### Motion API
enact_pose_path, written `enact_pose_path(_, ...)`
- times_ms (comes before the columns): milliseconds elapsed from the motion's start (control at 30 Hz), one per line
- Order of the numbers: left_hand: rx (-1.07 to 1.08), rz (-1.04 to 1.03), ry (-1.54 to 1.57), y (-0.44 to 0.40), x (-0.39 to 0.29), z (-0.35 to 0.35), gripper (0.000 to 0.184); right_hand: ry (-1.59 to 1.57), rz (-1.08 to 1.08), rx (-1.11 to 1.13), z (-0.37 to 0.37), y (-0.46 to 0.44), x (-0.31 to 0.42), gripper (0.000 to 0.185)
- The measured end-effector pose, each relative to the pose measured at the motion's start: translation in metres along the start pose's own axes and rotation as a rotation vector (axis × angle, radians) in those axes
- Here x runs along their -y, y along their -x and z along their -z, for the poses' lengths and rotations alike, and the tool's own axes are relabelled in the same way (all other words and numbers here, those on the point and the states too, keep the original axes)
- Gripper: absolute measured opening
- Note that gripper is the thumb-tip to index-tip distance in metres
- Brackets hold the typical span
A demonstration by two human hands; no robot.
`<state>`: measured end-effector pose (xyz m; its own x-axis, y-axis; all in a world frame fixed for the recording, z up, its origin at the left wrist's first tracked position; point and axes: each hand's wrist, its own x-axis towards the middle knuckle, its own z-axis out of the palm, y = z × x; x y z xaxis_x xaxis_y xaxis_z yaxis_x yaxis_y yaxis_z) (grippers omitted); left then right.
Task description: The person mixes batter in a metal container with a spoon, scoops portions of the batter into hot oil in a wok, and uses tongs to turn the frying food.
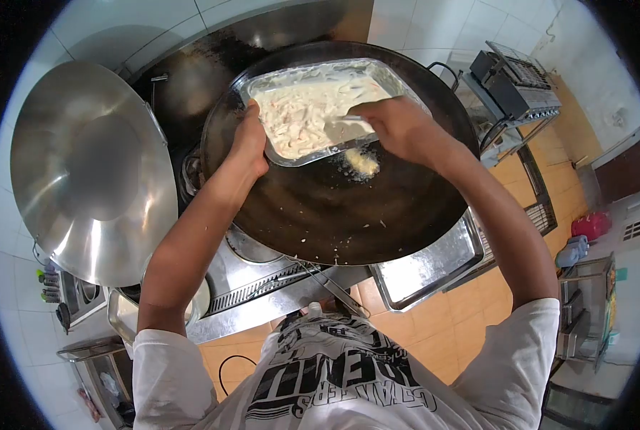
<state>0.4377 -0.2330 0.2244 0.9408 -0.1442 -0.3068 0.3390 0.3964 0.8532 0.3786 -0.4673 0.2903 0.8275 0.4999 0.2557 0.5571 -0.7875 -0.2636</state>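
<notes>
My left hand [252, 140] grips the left edge of a rectangular metal tray [302, 159], thumb on the rim. The tray is tilted over a large dark wok [320, 229] and holds pale, creamy batter [298, 107] with shreds and orange bits. Closed round a metal utensil with a broad end [345, 129], my right hand [395, 125] is over the tray's right part. The utensil's handle is mostly hidden in my fingers. Just below the tray's front edge, a small yellowish lump of batter [363, 163] bubbles in the wok.
A big shiny steel wok [97, 172] leans at the left. A flat metal tray [431, 265] lies under the wok's right front side. Tongs [330, 287] rest by the counter's slotted drain [259, 287]. An oven-like appliance [513, 82] stands on a rack at the right.
</notes>
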Motion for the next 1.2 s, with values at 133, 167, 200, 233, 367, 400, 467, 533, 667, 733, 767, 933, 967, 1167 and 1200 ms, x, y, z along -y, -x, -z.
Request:
enact_pose_path(133,0.0,0.007,0.007,0.003,0.0,-0.003,0.054,-0.096,-0.022,0.061,-0.01,-0.001,0.017,0.027)
enact_pose_path(167,0.007,0.008,0.014,0.001,0.001,-0.001,0.054,-0.126,-0.024,0.069,-0.013,-0.002,0.016,0.028)
enact_pose_path(200,0.008,0.015,0.015,0.001,0.0,-0.001,0.054,-0.157,-0.028,0.076,-0.014,-0.002,0.015,0.028)
enact_pose_path(233,0.009,0.022,0.015,0.001,0.0,-0.001,0.054,-0.233,-0.086,0.106,-0.013,-0.001,0.014,0.028)
enact_pose_path(367,0.001,0.022,0.003,-0.001,0.004,0.005,0.054,-0.549,-0.187,0.143,-0.024,0.005,-0.001,0.027)
enact_pose_path(400,0.0,0.017,0.0,-0.003,0.004,0.006,0.054,-0.637,-0.181,0.133,-0.024,0.005,0.001,0.027)
enact_pose_path(467,0.0,0.012,-0.011,-0.005,0.005,0.009,0.053,-0.713,-0.249,0.196,-0.02,0.007,0.001,0.028)
enact_pose_path(533,-0.015,0.007,0.019,0.005,-0.001,0.001,0.053,-0.786,-0.323,0.243,-0.015,0.007,0.003,0.028)
enact_pose_path(667,-0.029,-0.039,0.007,-0.002,0.0,0.007,0.052,-0.863,-0.423,0.272,-0.007,0.01,0.002,0.029)
enact_pose_path(733,-0.061,-0.023,0.008,0.004,-0.004,0.002,0.052,-0.882,-0.454,0.262,-0.001,0.01,0.004,0.029)
enact_pose_path(767,-0.076,-0.015,0.007,0.007,-0.006,-0.001,0.052,-0.9,-0.474,0.254,0.001,0.01,0.005,0.029)
enact_pose_path(933,-0.055,-0.013,0.012,0.006,-0.004,0.002,0.052,-0.832,-0.46,0.22,0.003,0.009,-0.001,0.03)
enact_pose_path(967,-0.044,-0.018,0.02,0.004,-0.002,0.004,0.052,-0.81,-0.428,0.21,-0.001,0.009,-0.001,0.03)
enact_pose_path(1167,-0.024,0.01,0.021,-0.003,0.002,0.01,0.052,-0.727,-0.383,0.197,-0.003,0.005,-0.001,0.03)
enact_pose_path(1200,-0.025,0.011,0.025,-0.002,0.001,0.01,0.052,-0.717,-0.376,0.186,-0.002,0.004,-0.002,0.03)
